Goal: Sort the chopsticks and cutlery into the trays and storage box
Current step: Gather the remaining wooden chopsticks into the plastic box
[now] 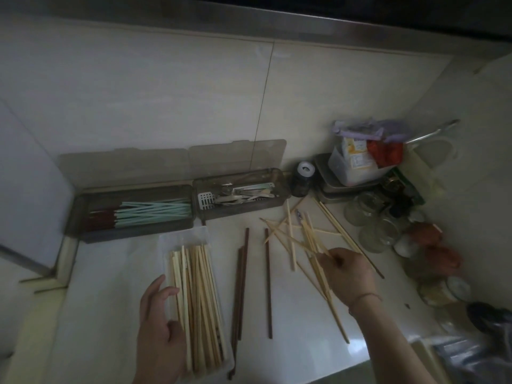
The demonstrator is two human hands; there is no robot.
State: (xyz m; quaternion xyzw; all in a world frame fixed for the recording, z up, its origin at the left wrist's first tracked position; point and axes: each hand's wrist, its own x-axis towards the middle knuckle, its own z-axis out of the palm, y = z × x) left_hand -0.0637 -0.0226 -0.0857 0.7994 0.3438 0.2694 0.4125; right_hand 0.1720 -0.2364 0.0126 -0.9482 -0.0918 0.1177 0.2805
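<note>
Head view looks down on a pale tabletop (pixel 291 328) in a dim kitchen corner. Left hand (pixel 159 322) holds the near left edge of a clear plastic tray (pixel 191 236), fingers curled over its rim and its grip closed on that rim; the tray is filled with light bamboo chopsticks (pixel 194 300) lying lengthwise. Right hand (pixel 349 275) reaches into a loose scatter of bamboo chopsticks (pixel 293 234) to the right, its fingers pinched together on several sticks (pixel 324 281) that run down under the palm toward the near edge.

Between the tray and the scatter lie dark brown chopsticks (pixel 241 286), a few bunched just beside the tray and one (pixel 268 284) apart to their right.

Against the wall sits a smoky storage box (pixel 130 234) with its lid raised, holding mint-green chopsticks with dark red ends (pixel 144 213). Touching its right end is a second, shorter box (pixel 277 202), lid also up, holding mixed cutlery (pixel 241 194) and a white slotted insert (pixel 206 200).

Clutter crowds the right side, hemming in the scatter: a small dark jar with a white cap (pixel 303 178), a metal container carrying a white tub and bags (pixel 360 162), empty glass jars (pixel 371 217), orange-brown items (pixel 435 245) and more jars further toward the near right corner. Some scattered sticks reach right up to the glass jars.
</note>
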